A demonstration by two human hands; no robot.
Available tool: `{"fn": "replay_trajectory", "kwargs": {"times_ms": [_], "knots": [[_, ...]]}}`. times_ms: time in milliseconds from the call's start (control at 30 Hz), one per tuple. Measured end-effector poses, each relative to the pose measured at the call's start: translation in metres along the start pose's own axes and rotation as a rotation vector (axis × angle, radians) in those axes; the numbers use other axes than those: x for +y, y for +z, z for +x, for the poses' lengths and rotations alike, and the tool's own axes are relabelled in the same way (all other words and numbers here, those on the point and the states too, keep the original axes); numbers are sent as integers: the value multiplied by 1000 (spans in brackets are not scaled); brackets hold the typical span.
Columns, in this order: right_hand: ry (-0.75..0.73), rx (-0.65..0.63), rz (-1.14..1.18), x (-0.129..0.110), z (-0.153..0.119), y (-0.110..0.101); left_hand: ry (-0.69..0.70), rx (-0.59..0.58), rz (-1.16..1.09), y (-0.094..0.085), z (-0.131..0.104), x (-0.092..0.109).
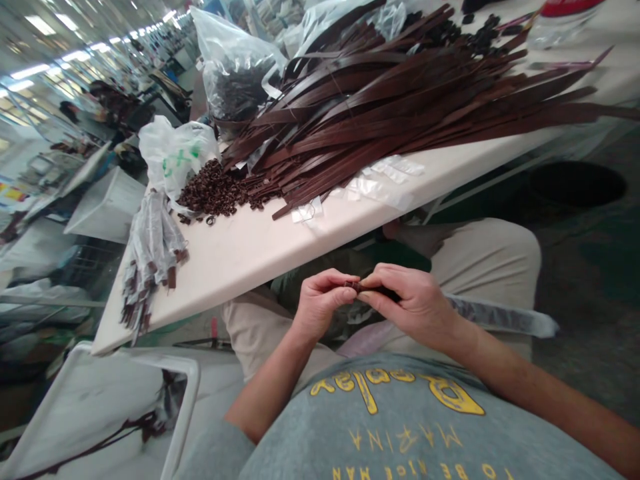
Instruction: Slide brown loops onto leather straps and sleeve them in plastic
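Observation:
Over my lap, my left hand [325, 300] pinches the end of a dark brown strap [354, 286] between thumb and fingertips. My right hand [413, 300] grips the same strap just beside it, so the fingertips of both hands nearly touch. Out past my right wrist runs a clear plastic sleeve [505, 316] with something dark inside. Whether a small loop sits on the strap end is too small to tell.
A pale table [220, 267] ahead bears a pile of brown straps [360, 113], small brown loops [220, 190], plastic bags [175, 150] and sleeved straps [153, 250]. A white bin [190, 400] stands at lower left.

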State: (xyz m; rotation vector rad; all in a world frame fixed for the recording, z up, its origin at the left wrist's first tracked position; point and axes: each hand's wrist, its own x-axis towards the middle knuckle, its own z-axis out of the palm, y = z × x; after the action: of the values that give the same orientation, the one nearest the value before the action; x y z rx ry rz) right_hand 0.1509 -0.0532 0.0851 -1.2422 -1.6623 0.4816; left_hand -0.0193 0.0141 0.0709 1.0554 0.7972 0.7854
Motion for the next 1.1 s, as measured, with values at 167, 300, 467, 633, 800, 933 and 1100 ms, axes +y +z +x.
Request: {"fn": "replay_trajectory", "kwargs": {"times_ms": [167,300,467,633,800,933,1100], "knots": [[15,-129,-133,5,-5,-6,31,75,43,-6,-1,2],[-5,-190,-298,6,-8,-10,56,108,34,-10,0,5],[-36,-192,-393,6,-7,-8,53,107,41,-10,1,8],[-57,-240,-399,8,-10,-5,23,92,20,-13,0,5],[-32,-308,-372,8,-9,1,-93,-23,71,-9,-4,0],[50,-351,-290,11,-5,1,-94,-51,78,-7,-5,-3],[126,-389,-255,15,-15,-13,-26,31,98,-19,-4,0]]}}
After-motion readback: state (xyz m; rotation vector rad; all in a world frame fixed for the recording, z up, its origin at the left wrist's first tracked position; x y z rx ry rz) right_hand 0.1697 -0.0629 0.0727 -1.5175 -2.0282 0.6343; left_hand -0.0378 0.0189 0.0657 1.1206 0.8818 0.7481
